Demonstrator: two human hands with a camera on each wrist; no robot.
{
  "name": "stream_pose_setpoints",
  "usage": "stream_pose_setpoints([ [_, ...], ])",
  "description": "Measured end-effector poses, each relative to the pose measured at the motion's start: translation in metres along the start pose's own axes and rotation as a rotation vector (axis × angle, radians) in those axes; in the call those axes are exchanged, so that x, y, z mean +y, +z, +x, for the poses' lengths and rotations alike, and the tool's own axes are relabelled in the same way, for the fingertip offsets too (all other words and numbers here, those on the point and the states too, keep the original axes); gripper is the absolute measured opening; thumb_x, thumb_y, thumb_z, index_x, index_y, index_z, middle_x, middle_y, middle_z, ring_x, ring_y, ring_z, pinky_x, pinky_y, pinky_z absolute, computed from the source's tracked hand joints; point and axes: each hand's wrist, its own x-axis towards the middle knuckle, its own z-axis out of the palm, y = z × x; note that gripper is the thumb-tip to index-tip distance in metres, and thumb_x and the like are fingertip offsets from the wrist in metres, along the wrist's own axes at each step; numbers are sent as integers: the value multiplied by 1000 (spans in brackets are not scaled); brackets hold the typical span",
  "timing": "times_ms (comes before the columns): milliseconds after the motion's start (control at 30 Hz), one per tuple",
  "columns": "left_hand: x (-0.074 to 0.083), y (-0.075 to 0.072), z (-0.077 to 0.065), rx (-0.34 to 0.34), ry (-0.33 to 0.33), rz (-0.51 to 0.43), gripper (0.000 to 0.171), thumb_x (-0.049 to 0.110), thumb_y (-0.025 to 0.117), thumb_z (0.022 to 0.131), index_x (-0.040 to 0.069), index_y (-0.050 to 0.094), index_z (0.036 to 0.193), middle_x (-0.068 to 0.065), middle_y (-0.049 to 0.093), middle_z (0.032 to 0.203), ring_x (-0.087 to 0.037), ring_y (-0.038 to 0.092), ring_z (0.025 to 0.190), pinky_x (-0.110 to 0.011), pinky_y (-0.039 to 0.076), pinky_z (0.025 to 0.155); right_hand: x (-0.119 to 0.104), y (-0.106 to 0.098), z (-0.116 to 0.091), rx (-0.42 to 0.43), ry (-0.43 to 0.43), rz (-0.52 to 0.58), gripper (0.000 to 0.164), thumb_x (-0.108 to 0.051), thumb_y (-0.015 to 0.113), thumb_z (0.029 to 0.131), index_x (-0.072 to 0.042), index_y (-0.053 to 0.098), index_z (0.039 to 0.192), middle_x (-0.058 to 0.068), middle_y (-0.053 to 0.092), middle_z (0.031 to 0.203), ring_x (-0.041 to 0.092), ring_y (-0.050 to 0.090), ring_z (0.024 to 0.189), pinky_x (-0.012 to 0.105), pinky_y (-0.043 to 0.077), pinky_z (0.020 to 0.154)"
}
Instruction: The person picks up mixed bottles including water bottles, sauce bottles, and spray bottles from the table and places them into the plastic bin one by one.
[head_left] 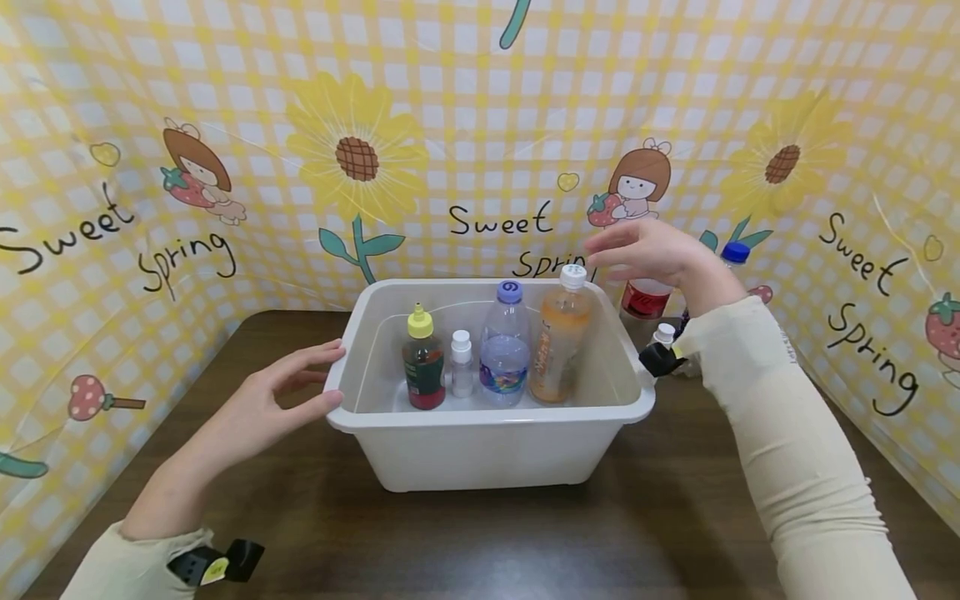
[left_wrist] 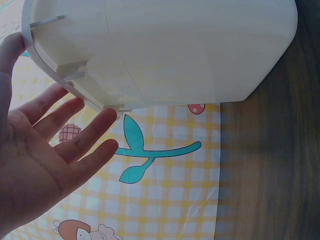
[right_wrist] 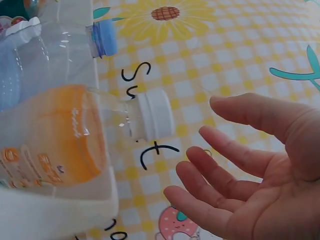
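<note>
Steadying the tub [head_left: 487, 450], probably, the left hand [head_left: 258, 404] lies uncurled against its nine o'clock rim; the right hand [head_left: 658, 252] hangs spread, holding nothing, near the orange bottle [head_left: 558, 337] — upright inside, at three o'clock.

A dark wood-grain surface [head_left: 480, 537] walled in by yellow-checked, sunflower-printed sheeting [head_left: 480, 142] shows a screened-off booth, the wider room hidden.

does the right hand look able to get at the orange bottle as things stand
Likely yes: the orange bottle pokes its white cap above the rim of the bin, and nothing shows between that cap and the open right hand.
</note>
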Motion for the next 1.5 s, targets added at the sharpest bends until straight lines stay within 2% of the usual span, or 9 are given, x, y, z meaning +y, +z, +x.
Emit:
stream_pose_setpoints([
  [300, -1, 0, 1, -2, 2, -1, 48, 27, 63, 89, 23, 48, 135, -4, 41, 147, 19, 48, 100, -21, 50, 75, 10, -19, -18, 35, -7, 45, 54, -33, 59, 91, -6, 43, 135, 12, 41, 143, 26, 43, 129, 42, 39, 105],
  [500, -1, 1, 1, -8, -3, -7, 48, 28, 63, 89, 24, 48, 135, -3, 41, 148, 18, 48, 100, -21, 51, 74, 26, -32, -28, 95, -12, 67, 54, -38, 56, 92, -6, 43, 134, -9, 54, 120, 4, 54, 108, 23, 48, 92],
  [600, -1, 1, 1, -7, -4, -10, 48, 28, 63, 89, 24, 48, 135, -3, 41, 148, 18, 48, 100, -22, 51, 74, 34, -37, -33, 117, -29, 109, 46, -36, 57, 92, -8, 48, 128, -18, 56, 107, -3, 57, 96, 16, 49, 85],
  [767, -1, 0, 1, -9, -3, -12, 48, 27, 63, 89, 23, 48, 135, -4, 41, 147, 18, 48, 100, -21, 51, 74, 49, -43, -39, 150, -43, 187, 17, -32, 59, 91, -25, 59, 107, -22, 58, 102, -4, 59, 93, 14, 49, 81],
  [867, 0, 0, 1, -11, -7, -12, 48, 27, 63, 90, 23, 48, 135, -4, 40, 147, 18, 48, 100, -21, 51, 74, 56, -46, -42, 163, -34, 211, 15, -32, 59, 91, -26, 58, 106, -24, 60, 99, -4, 59, 93, 13, 50, 80],
  [1000, 0, 0, 1, -10, -11, -9, 48, 28, 63, 89, 23, 48, 135, -4, 41, 147, 18, 48, 100, -21, 51, 74, 66, -49, -45, 173, -3, 218, 26, -35, 58, 91, -21, 54, 112, -24, 60, 96, -6, 59, 92, 13, 50, 79],
  [1133, 0, 0, 1, -3, -2, -8, 48, 27, 63, 89, 23, 49, 135, -4, 41, 147, 18, 48, 100, -21, 50, 75, 78, -49, -48, 182, 14, 273, 15, -33, 58, 91, -27, 57, 104, -24, 61, 93, -6, 59, 89, 14, 51, 78],
  [1233, -1, 0, 1, 0, 3, -9, 48, 26, 63, 89, 22, 49, 135, -4, 41, 147, 18, 48, 100, -21, 50, 75, 89, -47, -49, 183, 5, 357, 5, -29, 59, 91, -31, 61, 96, -23, 62, 91, -5, 60, 87, 14, 51, 76],
  [1500, -2, 1, 1, 2, -1, -6, 48, 27, 63, 89, 24, 48, 135, -3, 41, 147, 18, 48, 100, -21, 50, 75, 119, -33, -48, 183, -20, 639, 10, -17, 61, 90, -26, 67, 87, -17, 67, 86, -1, 63, 80, 16, 52, 71],
])
